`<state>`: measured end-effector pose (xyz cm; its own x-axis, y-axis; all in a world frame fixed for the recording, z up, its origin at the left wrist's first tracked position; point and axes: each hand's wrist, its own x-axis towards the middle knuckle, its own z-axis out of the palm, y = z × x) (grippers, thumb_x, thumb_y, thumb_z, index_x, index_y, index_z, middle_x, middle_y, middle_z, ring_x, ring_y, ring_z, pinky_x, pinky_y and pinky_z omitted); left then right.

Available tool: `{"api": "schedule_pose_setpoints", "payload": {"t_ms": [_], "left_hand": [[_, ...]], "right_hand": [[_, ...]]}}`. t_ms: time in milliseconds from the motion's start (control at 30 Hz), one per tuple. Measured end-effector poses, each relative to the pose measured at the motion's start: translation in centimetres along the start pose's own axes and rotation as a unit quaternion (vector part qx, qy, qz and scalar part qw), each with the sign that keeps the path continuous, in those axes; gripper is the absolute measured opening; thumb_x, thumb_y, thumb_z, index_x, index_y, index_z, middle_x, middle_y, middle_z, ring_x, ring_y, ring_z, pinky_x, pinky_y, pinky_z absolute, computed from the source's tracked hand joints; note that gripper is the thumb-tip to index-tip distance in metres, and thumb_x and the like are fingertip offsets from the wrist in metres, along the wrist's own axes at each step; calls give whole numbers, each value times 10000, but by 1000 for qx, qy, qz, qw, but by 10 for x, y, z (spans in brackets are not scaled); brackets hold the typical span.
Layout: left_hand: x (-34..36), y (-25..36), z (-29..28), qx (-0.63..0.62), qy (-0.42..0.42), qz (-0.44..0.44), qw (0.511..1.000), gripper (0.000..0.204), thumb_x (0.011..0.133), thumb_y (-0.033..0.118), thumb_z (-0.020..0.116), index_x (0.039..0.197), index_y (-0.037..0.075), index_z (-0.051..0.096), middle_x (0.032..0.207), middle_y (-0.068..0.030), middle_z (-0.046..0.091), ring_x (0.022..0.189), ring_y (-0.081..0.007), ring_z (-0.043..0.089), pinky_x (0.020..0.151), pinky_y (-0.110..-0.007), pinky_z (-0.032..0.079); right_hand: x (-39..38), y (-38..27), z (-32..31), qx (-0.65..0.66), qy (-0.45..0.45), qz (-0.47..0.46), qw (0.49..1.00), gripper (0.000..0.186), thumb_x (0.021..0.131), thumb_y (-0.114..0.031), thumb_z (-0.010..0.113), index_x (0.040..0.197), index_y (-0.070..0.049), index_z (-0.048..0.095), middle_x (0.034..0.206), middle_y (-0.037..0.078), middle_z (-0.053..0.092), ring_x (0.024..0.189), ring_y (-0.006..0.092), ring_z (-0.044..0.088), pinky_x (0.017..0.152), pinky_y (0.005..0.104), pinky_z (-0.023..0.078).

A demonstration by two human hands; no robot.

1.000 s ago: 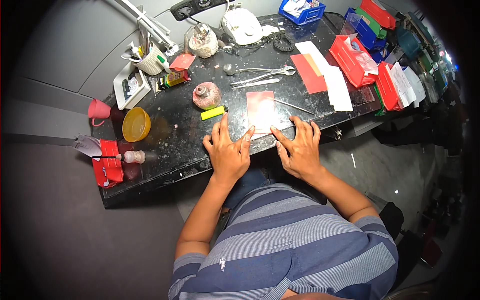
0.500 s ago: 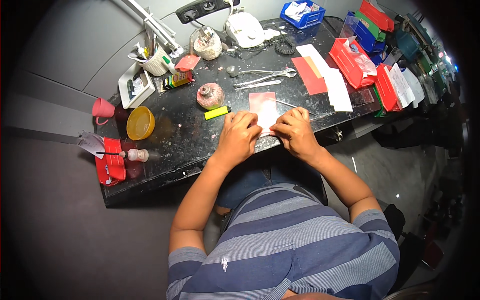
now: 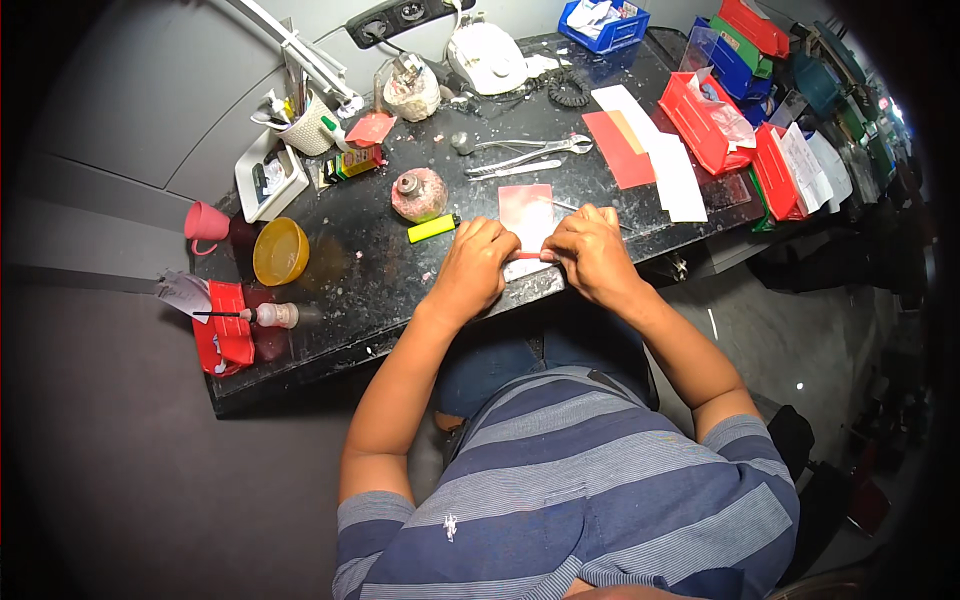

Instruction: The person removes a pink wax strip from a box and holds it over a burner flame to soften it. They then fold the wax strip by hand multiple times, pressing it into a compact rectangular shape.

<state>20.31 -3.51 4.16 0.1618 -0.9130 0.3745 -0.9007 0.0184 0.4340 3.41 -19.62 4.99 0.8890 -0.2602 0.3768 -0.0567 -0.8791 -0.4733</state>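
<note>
A pinkish-red sheet, which looks like modelling wax, lies near the bench's front edge with glare on it. Its near part shows as a narrow red strip between my fingertips, seemingly folded or rolled. My left hand is closed at the strip's left end, fingers bent and pressed down. At the right end, my right hand pinches it the same way. The fingers partly cover the strip. A yellow-green lighter lies just beyond my left hand, and a thin metal tool pokes out behind my right.
Left of the sheet stands a round spirit lamp. Pliers and a knife lie farther back. Red sheets and white papers are to the right, near red bins. A yellow bowl stands at left.
My fingertips have shifted slightly along the sheet's near edge, and a red strip now shows between them where it looked whitish before. The other bench items have not moved.
</note>
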Motion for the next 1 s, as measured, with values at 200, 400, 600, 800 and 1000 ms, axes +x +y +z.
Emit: {"api": "schedule_pose_setpoints", "payload": {"t_ms": [200,400,600,800,1000], "left_hand": [[2,-7,-2,-79,13,40,996,198,815,-37,685,994,32,730,995,-100,644,973,-305,611,865,-401,466],[-7,6,-7,-17,-15,52,998,260,818,-1,702,1075,11,736,1094,-138,638,1027,-313,616,892,-416,465],[-23,29,-4,71,16,6,997,321,898,138,715,1210,72,742,1203,-203,598,1141,-360,577,958,-460,440],[-34,36,2,141,60,-105,983,385,897,201,737,1278,254,766,1245,-213,594,1212,-375,539,995,-474,401],[-41,32,7,122,102,-129,979,353,904,205,723,1247,257,788,1300,-234,586,1247,-377,525,1032,-478,381]], "right_hand": [[3,7,2,25,26,-46,998,182,802,-52,765,963,-129,796,915,-3,690,970,225,592,893,399,375],[-15,-14,10,-91,1,-92,992,450,802,-67,732,1249,-113,720,1157,107,641,1095,283,586,959,472,392],[-28,-30,20,-146,24,-43,988,463,840,-201,712,1289,-90,708,1243,207,609,1163,340,563,994,522,375],[-42,-25,7,-139,9,37,990,521,895,-201,692,1409,-283,669,1427,246,497,1284,387,464,1069,522,300],[-48,-24,9,-158,46,24,986,514,866,-222,696,1379,-256,691,1466,283,481,1266,391,480,1039,535,316]]}}
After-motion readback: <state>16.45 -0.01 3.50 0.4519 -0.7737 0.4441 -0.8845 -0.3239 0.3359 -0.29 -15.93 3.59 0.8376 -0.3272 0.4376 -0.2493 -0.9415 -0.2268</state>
